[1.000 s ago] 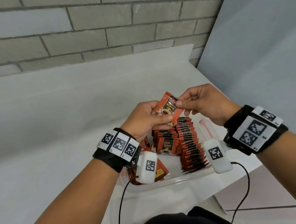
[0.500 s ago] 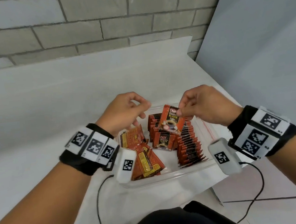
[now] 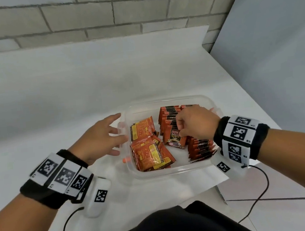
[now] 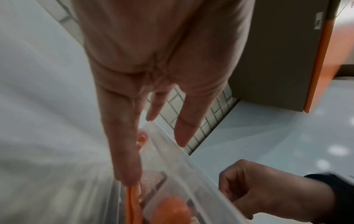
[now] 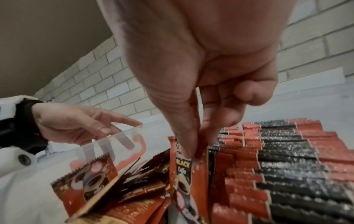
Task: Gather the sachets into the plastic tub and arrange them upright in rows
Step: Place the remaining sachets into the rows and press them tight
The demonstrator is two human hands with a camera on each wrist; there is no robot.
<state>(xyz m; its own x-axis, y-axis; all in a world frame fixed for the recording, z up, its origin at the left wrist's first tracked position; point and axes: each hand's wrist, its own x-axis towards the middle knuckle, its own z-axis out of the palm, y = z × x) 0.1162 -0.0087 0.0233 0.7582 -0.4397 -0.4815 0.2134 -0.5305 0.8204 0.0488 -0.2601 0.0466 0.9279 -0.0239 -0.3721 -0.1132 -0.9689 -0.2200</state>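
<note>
One clear plastic tub (image 3: 174, 171) sits at the near right corner of the white counter (image 3: 70, 95). It holds two rows of upright sachets (image 3: 201, 147) along its right side, too many to count, and a loose heap of about four flat sachets (image 3: 150, 155) on its left side. Your right hand (image 3: 196, 124) pinches one sachet (image 3: 174, 139) between thumb and fingertips (image 5: 184, 145) at the front of the left row; the right wrist view shows this narrow pinch, which the head view hides. Your left hand (image 3: 101, 137) is spread wide, holding nothing, with its fingers (image 4: 124, 151) against the tub's left wall.
</note>
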